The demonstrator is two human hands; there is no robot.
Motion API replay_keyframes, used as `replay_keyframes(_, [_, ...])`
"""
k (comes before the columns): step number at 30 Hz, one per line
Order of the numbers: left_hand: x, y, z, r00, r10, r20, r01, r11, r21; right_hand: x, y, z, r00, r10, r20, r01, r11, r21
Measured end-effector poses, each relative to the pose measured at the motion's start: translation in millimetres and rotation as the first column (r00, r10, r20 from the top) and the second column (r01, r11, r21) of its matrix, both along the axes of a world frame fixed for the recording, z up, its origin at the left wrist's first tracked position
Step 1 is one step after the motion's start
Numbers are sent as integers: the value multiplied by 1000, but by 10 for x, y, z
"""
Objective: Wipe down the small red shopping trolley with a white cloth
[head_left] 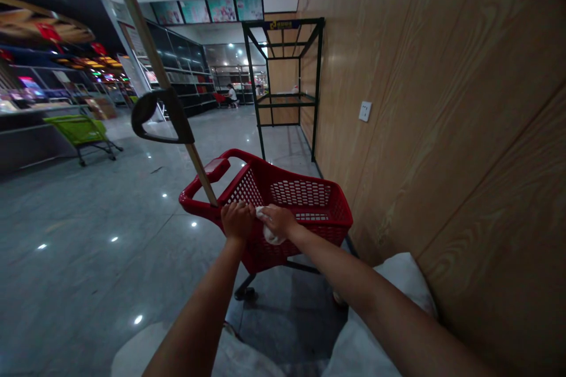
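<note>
A red plastic shopping cart (300,200) stands on the floor right in front of me. My left hand (237,219) is closed over the cart's near rim, at the foot of a long telescopic handle (155,59) that rises up to the left with a black grip. My right hand (277,221) is closed on a white cloth (270,234), pressed against the same rim just right of my left hand. Both forearms reach in from the bottom of the view.
A wood-panelled wall (442,100) with a white socket (365,111) runs along the right. An empty black metal shelf rack (287,88) stands behind the cart. A green cart (79,132) sits far left on the glossy grey floor (88,235). A person sits far back.
</note>
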State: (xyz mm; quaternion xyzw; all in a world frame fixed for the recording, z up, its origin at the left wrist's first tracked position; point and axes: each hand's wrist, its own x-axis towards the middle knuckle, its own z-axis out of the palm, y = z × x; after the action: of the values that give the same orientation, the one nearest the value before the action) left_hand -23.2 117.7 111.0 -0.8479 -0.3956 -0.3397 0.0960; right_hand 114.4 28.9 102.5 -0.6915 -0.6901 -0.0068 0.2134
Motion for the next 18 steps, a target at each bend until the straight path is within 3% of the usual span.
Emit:
replay_keyframes(4, [-51,-22,18,998,-10,-70,13,998,54,-41,-6,-21,1000,4,21,-5,999,45])
replay_keyframes(10, [-112,-28,-52,999,-18,-50,25,991,133,478,-423,-183,998,6,65,-3,999,-46])
replay_keyframes(18, [13,-72,-88,994,-76,77,69,993,91,981,-894,-417,979,-197,43,199,978,-61])
